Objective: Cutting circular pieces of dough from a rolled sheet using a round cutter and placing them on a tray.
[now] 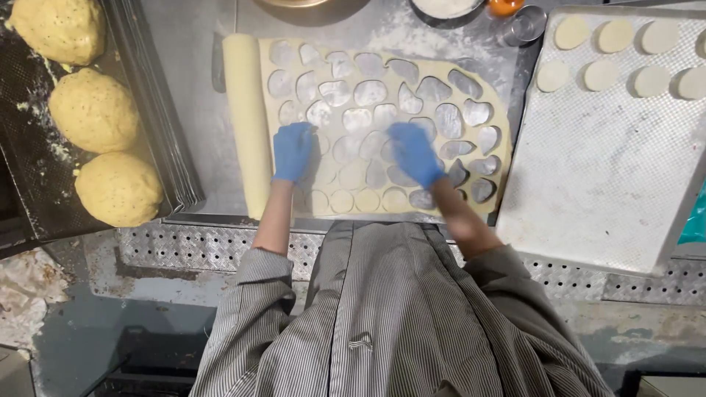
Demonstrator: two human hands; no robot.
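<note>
Head view: looks straight down over a striped coat at a steel bench (198, 147)
Left hand (293, 151): blue-gloved, fingers together and flat, palm down on the left part of the dough sheet (382, 110), seemingly steadying it
Right hand (414, 153): blue-gloved, fingers bent down onto the cut rounds at mid sheet; whether it pinches one I cannot tell
Dough sheet: rolled thin, lying flat on the bench just before the person, full of round holes where the steel shows through
Uncut rounds (353, 198): a row of discs in place along the near edge, close to both hands
Dough roll (246, 117): the sheet's left end, rolled up just beside the left hand, keeping the spare dough compact
Tray (603, 184): perforated, right of the sheet and within easy reach; pale discs (603, 73) sit apart in rows at its far end
Dough balls (95, 110): three speckled lumps on a dark tray, well apart on the left
Far edge: a metal ring cutter (526, 26) and bowls stand beyond the sheet
</note>
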